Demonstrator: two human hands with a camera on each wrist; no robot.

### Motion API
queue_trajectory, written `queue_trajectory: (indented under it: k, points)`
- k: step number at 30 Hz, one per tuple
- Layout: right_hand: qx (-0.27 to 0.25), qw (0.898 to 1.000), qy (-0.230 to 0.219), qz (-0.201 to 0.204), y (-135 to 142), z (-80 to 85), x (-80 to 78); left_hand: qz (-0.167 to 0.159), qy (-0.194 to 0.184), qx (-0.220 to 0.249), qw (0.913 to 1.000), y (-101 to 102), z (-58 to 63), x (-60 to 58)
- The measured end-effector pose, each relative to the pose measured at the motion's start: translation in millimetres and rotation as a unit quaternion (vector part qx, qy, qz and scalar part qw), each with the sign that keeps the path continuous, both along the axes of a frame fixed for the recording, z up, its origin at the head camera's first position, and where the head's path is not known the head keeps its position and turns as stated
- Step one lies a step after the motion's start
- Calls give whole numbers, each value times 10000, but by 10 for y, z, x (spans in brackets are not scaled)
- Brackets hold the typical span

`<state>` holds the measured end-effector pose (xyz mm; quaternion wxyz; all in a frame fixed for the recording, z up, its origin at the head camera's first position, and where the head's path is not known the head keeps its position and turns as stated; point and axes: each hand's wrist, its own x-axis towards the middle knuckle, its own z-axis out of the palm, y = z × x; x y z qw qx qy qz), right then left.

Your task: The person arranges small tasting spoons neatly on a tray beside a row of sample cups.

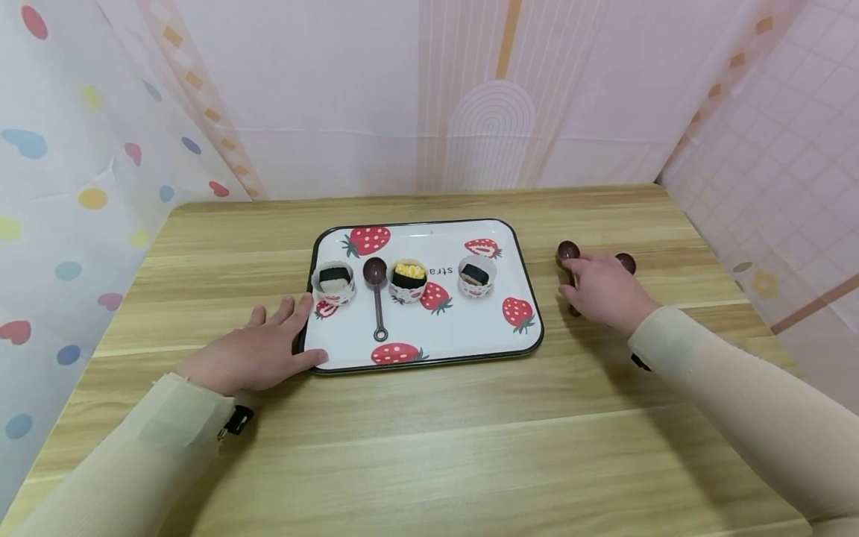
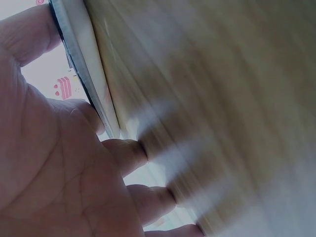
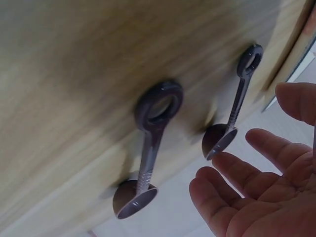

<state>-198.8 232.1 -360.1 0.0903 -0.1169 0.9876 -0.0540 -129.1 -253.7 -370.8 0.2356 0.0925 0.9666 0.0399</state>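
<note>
My left hand (image 1: 258,350) rests at the left edge of a white strawberry-print tray (image 1: 463,339), fingers spread and thumb over the rim. My right hand (image 1: 611,291) hovers above two brown measuring spoons right of the tray. Its fingers are loosely bent beside the nearer spoon (image 3: 218,140); whether a fingertip touches its bowl I cannot tell. The farther spoon (image 3: 149,160) lies apart from the hand, and in the head view mostly its bowl (image 1: 627,262) shows. A third brown spoon (image 1: 375,271) lies on the tray between two paper cups.
Three paper cups stand on the tray: the left cup (image 1: 342,297) and right cup (image 1: 477,291) with dark-banded sushi-like pieces, the middle cup (image 1: 408,295) with a yellow-topped one. Beneath is a wooden table (image 1: 429,455), with patterned curtains (image 1: 322,97) behind and at both sides.
</note>
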Motion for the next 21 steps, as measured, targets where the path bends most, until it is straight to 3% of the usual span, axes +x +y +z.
queue_trajectory:
  k: [12,21]
  points:
    - [229,9996,74,157,11,-105,8,-14,-8,-31,10000,-10,-18,-3]
    - [-197,9997,-50,-142,19,-62,24,17,11,-25,10000,-1,-16,-8]
